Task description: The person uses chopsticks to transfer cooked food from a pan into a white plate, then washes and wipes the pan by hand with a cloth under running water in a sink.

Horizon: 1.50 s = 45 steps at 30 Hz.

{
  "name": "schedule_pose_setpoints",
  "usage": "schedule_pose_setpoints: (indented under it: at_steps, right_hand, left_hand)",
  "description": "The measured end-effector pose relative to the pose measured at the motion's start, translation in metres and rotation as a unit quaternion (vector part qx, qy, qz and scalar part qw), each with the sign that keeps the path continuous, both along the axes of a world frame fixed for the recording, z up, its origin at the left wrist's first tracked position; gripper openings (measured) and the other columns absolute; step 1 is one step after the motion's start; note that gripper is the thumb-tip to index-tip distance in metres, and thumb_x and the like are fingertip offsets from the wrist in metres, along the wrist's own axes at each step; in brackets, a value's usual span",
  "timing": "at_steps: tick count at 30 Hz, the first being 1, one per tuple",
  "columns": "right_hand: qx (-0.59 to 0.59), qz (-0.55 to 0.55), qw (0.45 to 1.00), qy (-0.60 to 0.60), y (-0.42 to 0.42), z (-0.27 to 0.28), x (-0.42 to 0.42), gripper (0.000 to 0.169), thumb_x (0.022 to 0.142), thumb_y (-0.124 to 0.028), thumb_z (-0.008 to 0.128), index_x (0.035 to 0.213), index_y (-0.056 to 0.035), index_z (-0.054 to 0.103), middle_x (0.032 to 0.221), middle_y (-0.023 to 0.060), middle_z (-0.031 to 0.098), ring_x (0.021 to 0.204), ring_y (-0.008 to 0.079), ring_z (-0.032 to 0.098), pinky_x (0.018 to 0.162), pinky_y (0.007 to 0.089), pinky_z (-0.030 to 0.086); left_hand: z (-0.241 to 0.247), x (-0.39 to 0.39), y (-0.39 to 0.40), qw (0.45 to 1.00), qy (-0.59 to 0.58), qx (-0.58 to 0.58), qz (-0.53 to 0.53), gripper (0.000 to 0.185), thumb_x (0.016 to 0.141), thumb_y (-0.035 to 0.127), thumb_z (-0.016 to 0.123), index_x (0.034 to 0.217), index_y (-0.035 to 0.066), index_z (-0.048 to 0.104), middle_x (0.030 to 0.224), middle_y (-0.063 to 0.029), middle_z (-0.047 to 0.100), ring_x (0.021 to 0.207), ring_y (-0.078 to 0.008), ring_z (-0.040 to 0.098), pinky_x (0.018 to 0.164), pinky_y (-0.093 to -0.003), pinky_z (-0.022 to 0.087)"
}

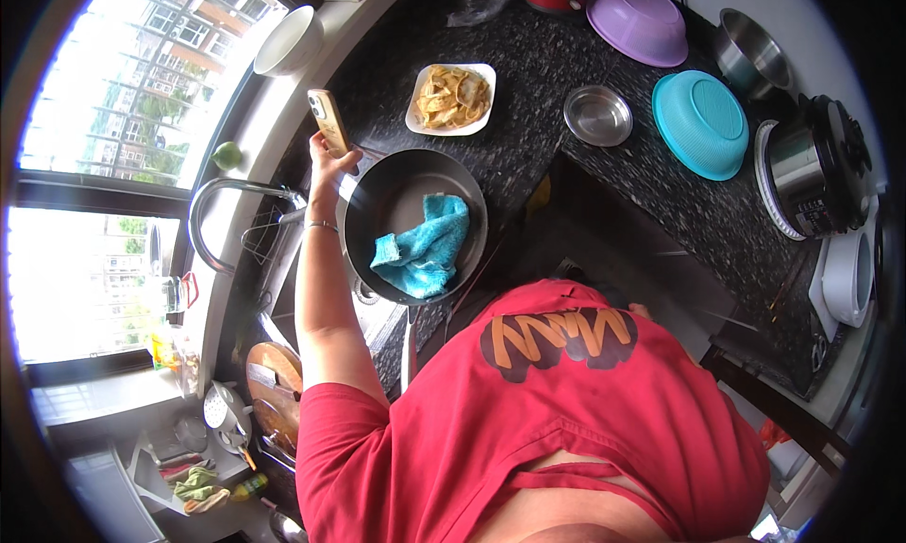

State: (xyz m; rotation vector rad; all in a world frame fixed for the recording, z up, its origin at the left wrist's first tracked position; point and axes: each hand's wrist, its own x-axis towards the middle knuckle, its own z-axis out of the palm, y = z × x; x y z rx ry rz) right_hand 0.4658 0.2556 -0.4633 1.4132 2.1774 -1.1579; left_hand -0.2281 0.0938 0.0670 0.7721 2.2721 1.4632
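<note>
My left hand (331, 159) reaches forward and grips a gold-backed smartphone (328, 122), its camera lenses facing up. Just right of the wrist is a dark frying pan (407, 182), partly over the sink (375, 315), with its handle (409, 348) pointing toward my body. A crumpled turquoise cloth (428, 249) lies inside the pan. Beyond the pan, a white square dish (413, 122) holds cut, yellowish-brown food pieces (453, 97). Only a small bit of what seems to be my right hand (640, 309) shows past my red shirt; the rest is hidden.
A curved faucet (202, 217) rises left of my forearm. The windowsill carries a white bowl (290, 42) and a green fruit (227, 156). Along the dark counter stand a steel bowl (598, 115), a turquoise basket (701, 125), a purple basket (637, 23) and an electric cooker (807, 171).
</note>
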Motion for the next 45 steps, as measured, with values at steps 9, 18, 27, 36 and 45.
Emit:
schedule_pose_setpoints:
  at_steps: [9, 18, 27, 36, 45]
  right_hand:
    - [0.018, 0.046, 0.999, 0.023, -0.018, -0.096, 0.044, 0.024, 0.083, -0.021, 0.049, 0.088, -0.0073, 0.068, 0.092, 0.0183, 0.065, 0.086, 0.0342, 0.064, 0.075, 0.0416, 0.051]
    - [0.016, 0.036, 0.999, -0.037, -0.023, -0.012, 0.030, 0.023, 0.082, -0.022, 0.050, 0.088, -0.0078, 0.068, 0.092, 0.0180, 0.065, 0.087, 0.0346, 0.064, 0.075, 0.0422, 0.051]
    - [0.000, 0.009, 0.998, -0.067, -0.031, 0.079, 0.011, 0.024, 0.081, -0.022, 0.051, 0.089, -0.0081, 0.068, 0.092, 0.0180, 0.065, 0.087, 0.0350, 0.064, 0.075, 0.0426, 0.050]
    - [-0.005, 0.005, 0.997, -0.073, -0.035, 0.096, 0.005, 0.024, 0.081, -0.023, 0.051, 0.089, -0.0083, 0.068, 0.093, 0.0180, 0.065, 0.087, 0.0353, 0.064, 0.075, 0.0431, 0.050]
    - [-0.007, 0.007, 0.997, -0.080, -0.034, 0.099, 0.012, 0.024, 0.080, -0.024, 0.052, 0.089, -0.0085, 0.068, 0.093, 0.0181, 0.065, 0.088, 0.0356, 0.063, 0.076, 0.0435, 0.050]
  left_hand:
    - [-0.017, -0.016, -0.007, 1.000, 0.015, 0.010, -0.008, 0.076, 0.063, 0.010, 0.073, 0.126, 0.005, 0.030, 0.099, -0.0063, 0.050, 0.087, -0.0159, 0.051, 0.073, -0.0279, 0.046]
    - [-0.039, -0.041, -0.010, 1.000, 0.005, 0.022, -0.004, 0.076, 0.063, 0.006, 0.073, 0.125, 0.005, 0.031, 0.095, -0.0060, 0.050, 0.079, -0.0144, 0.053, 0.064, -0.0269, 0.047]
    - [-0.085, -0.072, 0.015, 0.997, 0.056, -0.028, -0.053, 0.081, 0.054, 0.017, 0.076, 0.122, 0.000, 0.037, 0.114, -0.0172, 0.040, 0.105, -0.0268, 0.046, 0.088, -0.0343, 0.045]
    - [-0.063, -0.057, 0.037, 0.992, 0.068, -0.059, -0.093, 0.079, 0.055, 0.018, 0.074, 0.123, 0.000, 0.038, 0.114, -0.0182, 0.040, 0.108, -0.0290, 0.044, 0.091, -0.0352, 0.044]
    - [-0.035, -0.030, 0.054, 0.987, 0.099, -0.070, -0.106, 0.079, 0.056, 0.016, 0.073, 0.124, 0.000, 0.035, 0.114, -0.0199, 0.040, 0.103, -0.0315, 0.047, 0.075, -0.0360, 0.054]
